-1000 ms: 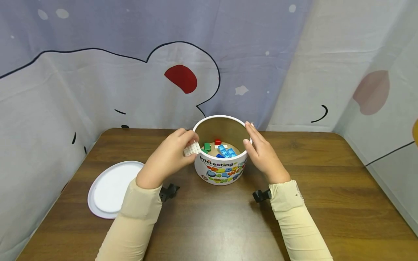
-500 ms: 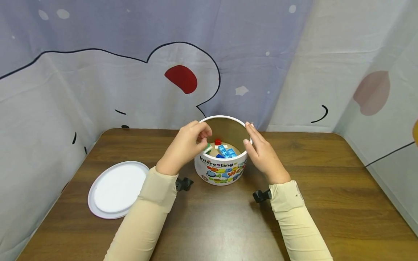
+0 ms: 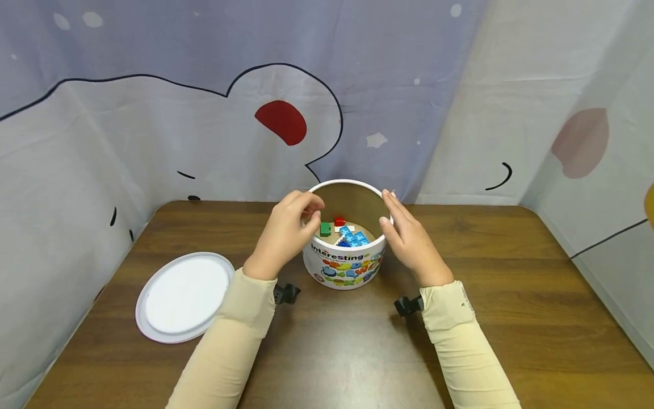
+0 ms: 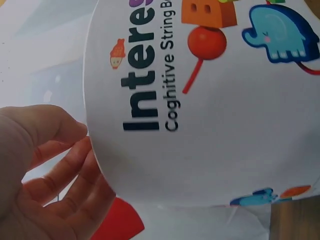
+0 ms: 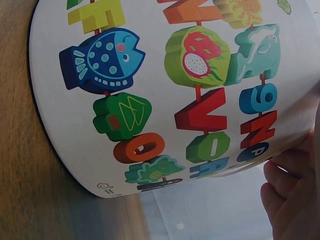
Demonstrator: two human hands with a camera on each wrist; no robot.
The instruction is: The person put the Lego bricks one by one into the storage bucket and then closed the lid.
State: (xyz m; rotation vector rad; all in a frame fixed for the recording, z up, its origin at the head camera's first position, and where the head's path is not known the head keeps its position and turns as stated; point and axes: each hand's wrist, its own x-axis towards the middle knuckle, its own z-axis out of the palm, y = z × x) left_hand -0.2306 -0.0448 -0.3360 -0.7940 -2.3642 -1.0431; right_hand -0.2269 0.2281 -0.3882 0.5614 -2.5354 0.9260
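A white round tub (image 3: 347, 279) with "Interesting" printed on it stands on the table, its top uncovered. Inside lie light blue building bricks (image 3: 360, 238), a green brick (image 3: 325, 229), a small red brick (image 3: 339, 221) and white pieces. My left hand (image 3: 286, 233) hovers at the tub's left rim with loosely bent fingers and nothing in them; the left wrist view shows the thumb and fingers (image 4: 62, 175) beside the rim. On the opposite side, my right hand (image 3: 416, 247) rests against the rim with its fingers stretched out.
To the left, a white round lid (image 3: 186, 295) lies on the brown wooden table (image 3: 347, 346), partly behind my left sleeve (image 3: 225, 346). A printed curtain (image 3: 388, 102) hangs along the table's far edge and both sides.
My left hand brought a white studded brick from the left rim over the tub and let it drop inside by the blue bricks. The right hand stayed at the rim.
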